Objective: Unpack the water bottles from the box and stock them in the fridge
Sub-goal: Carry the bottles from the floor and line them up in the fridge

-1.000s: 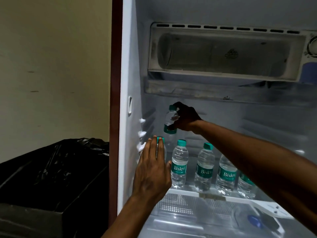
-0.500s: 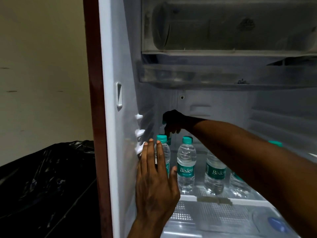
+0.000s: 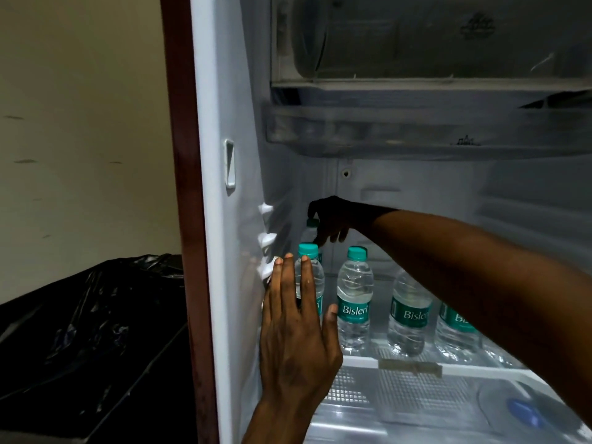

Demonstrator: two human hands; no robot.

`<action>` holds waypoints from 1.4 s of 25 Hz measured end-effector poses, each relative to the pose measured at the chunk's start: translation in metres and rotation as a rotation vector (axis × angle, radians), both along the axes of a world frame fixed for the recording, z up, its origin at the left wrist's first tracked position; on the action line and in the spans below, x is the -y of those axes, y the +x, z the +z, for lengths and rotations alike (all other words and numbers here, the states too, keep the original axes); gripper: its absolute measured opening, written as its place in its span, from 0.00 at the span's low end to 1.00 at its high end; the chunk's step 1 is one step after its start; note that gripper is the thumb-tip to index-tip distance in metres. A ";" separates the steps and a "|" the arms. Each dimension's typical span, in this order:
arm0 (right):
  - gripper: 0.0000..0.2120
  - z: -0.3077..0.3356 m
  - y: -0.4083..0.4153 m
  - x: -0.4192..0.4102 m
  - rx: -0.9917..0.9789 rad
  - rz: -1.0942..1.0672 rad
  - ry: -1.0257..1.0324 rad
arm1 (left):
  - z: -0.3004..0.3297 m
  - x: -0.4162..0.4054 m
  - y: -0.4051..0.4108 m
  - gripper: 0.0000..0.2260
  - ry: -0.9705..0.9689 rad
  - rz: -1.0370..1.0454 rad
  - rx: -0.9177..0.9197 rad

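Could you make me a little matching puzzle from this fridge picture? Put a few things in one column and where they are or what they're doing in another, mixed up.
Things:
1. left hand
2. right hand
3. black plastic sheet
4. freezer box

Places or states:
A. at the top of the fridge
B. outside, left of the fridge
C. flat, fingers straight, against the front-left bottle
D. grip on the back bottle, at its cap

Pairs: 1-C, 2-D, 3-B, 4-A

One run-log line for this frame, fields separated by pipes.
phase: stocking fridge shelf | right hand: holds back-row bottle by its top | left hand: flat against front-left bottle | front row: upright
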State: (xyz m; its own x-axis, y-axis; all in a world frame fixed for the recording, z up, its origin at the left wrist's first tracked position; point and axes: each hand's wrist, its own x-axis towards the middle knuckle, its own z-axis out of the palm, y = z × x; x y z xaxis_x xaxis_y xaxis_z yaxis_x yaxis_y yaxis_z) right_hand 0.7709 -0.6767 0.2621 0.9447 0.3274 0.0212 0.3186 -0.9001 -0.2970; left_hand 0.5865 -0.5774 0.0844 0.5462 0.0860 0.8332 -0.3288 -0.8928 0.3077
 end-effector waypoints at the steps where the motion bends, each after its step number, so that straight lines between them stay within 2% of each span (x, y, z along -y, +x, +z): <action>1: 0.33 0.004 -0.003 0.004 0.029 -0.001 -0.009 | -0.001 0.000 0.000 0.33 -0.008 -0.004 -0.009; 3: 0.30 0.014 -0.013 0.009 0.117 0.000 0.000 | -0.003 0.000 -0.005 0.33 -0.017 -0.002 -0.030; 7: 0.21 0.033 -0.058 0.015 0.434 0.059 -0.022 | -0.001 0.007 -0.025 0.33 0.001 -0.039 -0.051; 12: 0.22 0.023 -0.153 0.021 0.554 0.193 -0.009 | 0.025 0.016 -0.065 0.32 0.005 -0.078 -0.057; 16: 0.22 -0.002 -0.232 0.021 0.667 0.289 0.084 | 0.026 0.011 -0.120 0.28 0.119 -0.100 -0.041; 21: 0.19 -0.050 -0.306 0.011 0.622 0.308 0.309 | 0.007 -0.019 -0.187 0.26 0.130 -0.130 -0.033; 25: 0.12 -0.095 -0.358 -0.012 0.545 0.452 0.427 | -0.017 -0.050 -0.240 0.22 0.094 -0.100 -0.051; 29: 0.08 -0.151 -0.386 -0.052 0.407 0.612 0.391 | -0.062 -0.099 -0.277 0.18 -0.045 -0.004 -0.170; 35: 0.14 -0.248 -0.385 -0.124 0.185 0.684 0.272 | -0.151 -0.172 -0.299 0.17 -0.174 0.235 -0.332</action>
State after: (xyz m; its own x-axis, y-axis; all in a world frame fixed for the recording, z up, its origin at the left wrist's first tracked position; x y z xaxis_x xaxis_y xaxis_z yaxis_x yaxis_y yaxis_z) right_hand 0.3854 -0.5526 0.0141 0.5060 0.7996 0.3234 0.8457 -0.3863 -0.3681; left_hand 0.2880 -0.4057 -0.0664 0.7307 0.3629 0.5783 0.0184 -0.8572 0.5146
